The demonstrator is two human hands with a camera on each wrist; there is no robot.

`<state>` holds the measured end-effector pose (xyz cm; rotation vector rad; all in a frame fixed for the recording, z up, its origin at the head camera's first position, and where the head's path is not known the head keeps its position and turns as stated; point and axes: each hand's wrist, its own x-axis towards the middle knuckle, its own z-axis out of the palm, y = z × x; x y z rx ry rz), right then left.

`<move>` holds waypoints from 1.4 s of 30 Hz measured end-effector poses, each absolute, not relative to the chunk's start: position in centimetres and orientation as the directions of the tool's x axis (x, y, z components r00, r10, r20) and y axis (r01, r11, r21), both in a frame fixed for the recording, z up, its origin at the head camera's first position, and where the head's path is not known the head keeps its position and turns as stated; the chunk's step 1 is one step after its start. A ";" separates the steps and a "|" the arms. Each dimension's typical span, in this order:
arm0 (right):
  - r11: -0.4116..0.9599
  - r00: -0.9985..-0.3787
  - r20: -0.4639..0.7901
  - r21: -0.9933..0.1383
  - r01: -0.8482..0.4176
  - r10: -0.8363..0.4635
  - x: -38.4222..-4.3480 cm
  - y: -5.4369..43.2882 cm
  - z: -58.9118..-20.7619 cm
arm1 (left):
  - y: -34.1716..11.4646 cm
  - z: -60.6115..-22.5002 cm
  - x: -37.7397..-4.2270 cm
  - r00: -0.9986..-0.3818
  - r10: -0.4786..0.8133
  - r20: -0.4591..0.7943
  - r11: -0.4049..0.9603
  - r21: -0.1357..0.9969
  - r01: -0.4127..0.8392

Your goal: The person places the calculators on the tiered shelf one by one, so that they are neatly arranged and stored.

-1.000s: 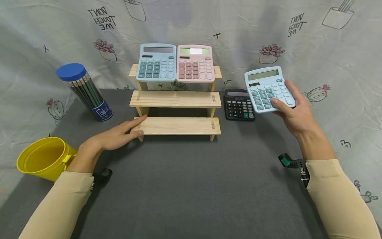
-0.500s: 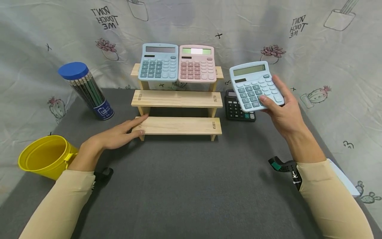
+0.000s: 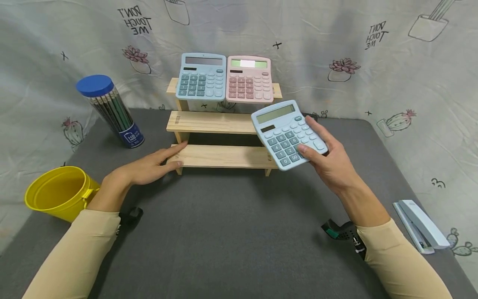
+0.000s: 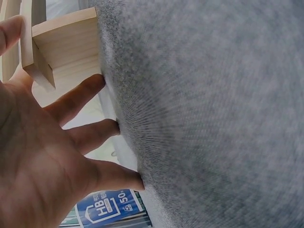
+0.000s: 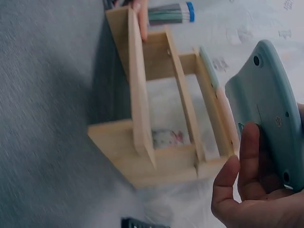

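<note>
A light blue calculator [image 3: 289, 137] is gripped at its right edge by my right hand [image 3: 332, 166], thumb on the keys and fingers against its back [image 5: 270, 114]. It hovers before the right end of a three-step wooden stand [image 3: 224, 155], hiding part of the middle and bottom steps. On the top step a blue calculator [image 3: 201, 79] and a pink calculator [image 3: 249, 81] lean side by side. My left hand [image 3: 147, 166] rests with fingers spread on the left end of the bottom step; in the left wrist view its lower fingers [image 4: 95, 135] reach the grey cloth.
A tub of pencils with a blue lid [image 3: 112, 112] stands at the back left, a yellow bucket [image 3: 59, 191] in front of it. A black calculator [image 3: 310, 117] is mostly hidden behind the held one. A pale stapler [image 3: 422, 226] lies by the right edge.
My right hand has carried the light blue calculator leftward and down, from above the black calculator to in front of the stand. The stapler has come into view. My left hand stays on the stand.
</note>
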<state>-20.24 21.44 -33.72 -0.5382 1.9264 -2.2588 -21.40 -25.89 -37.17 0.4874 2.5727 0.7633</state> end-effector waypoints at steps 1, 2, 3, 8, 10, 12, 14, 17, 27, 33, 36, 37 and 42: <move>-0.164 -0.925 0.177 -0.978 -0.127 -0.336 -20.1 21.2 -33.9 | -25.9 -37.2 -21.4 -0.855 0.435 -0.282 0.790 0.575 0.212; -0.150 -0.922 0.167 -0.981 -0.121 -0.350 -20.1 20.8 -34.1 | -26.0 -37.2 -21.4 -0.855 0.437 -0.280 0.790 0.573 0.216; -0.137 -0.920 0.156 -0.984 -0.113 -0.360 -20.0 20.5 -34.3 | -26.0 -37.2 -21.4 -0.855 0.437 -0.278 0.791 0.572 0.218; -0.096 -0.914 0.104 -0.993 -0.071 -0.391 -20.4 18.7 -35.1 | -26.2 -37.2 -21.3 -0.858 0.437 -0.269 0.790 0.570 0.223; -0.086 -0.913 0.092 -0.994 -0.063 -0.397 -20.7 18.1 -35.4 | -26.2 -37.2 -21.3 -0.859 0.436 -0.269 0.791 0.570 0.223; -0.068 -0.912 0.090 -0.995 -0.068 -0.400 -20.9 17.5 -35.5 | -26.2 -37.2 -21.3 -0.858 0.437 -0.269 0.790 0.571 0.223; -0.063 -0.909 0.091 -0.995 -0.071 -0.406 -21.2 16.9 -35.6 | -26.2 -37.3 -21.4 -0.858 0.434 -0.274 0.794 0.567 0.220; -0.053 -0.906 0.090 -0.996 -0.075 -0.414 -21.7 16.1 -35.6 | -26.3 -37.5 -21.4 -0.858 0.431 -0.280 0.798 0.561 0.218; -0.021 -0.914 0.087 -0.996 -0.086 -0.396 -23.1 13.7 -35.8 | -27.0 -37.2 -21.0 -0.864 0.431 -0.260 0.792 0.568 0.223; -0.031 -0.919 0.089 -0.996 -0.084 -0.384 -23.9 12.4 -35.9 | -27.2 -36.9 -20.9 -0.864 0.432 -0.258 0.793 0.565 0.228; -0.038 -0.925 0.079 -0.997 -0.070 -0.371 -24.2 11.8 -36.0 | -27.0 -36.8 -20.9 -0.863 0.434 -0.260 0.798 0.556 0.234; -0.037 -0.926 0.075 -0.997 -0.066 -0.370 -24.2 11.6 -36.1 | -27.0 -36.8 -20.9 -0.864 0.431 -0.260 0.799 0.554 0.232; -0.022 -0.928 0.070 -0.998 -0.067 -0.366 -24.7 10.4 -35.9 | -26.7 -36.9 -20.8 -0.870 0.412 -0.269 0.813 0.540 0.218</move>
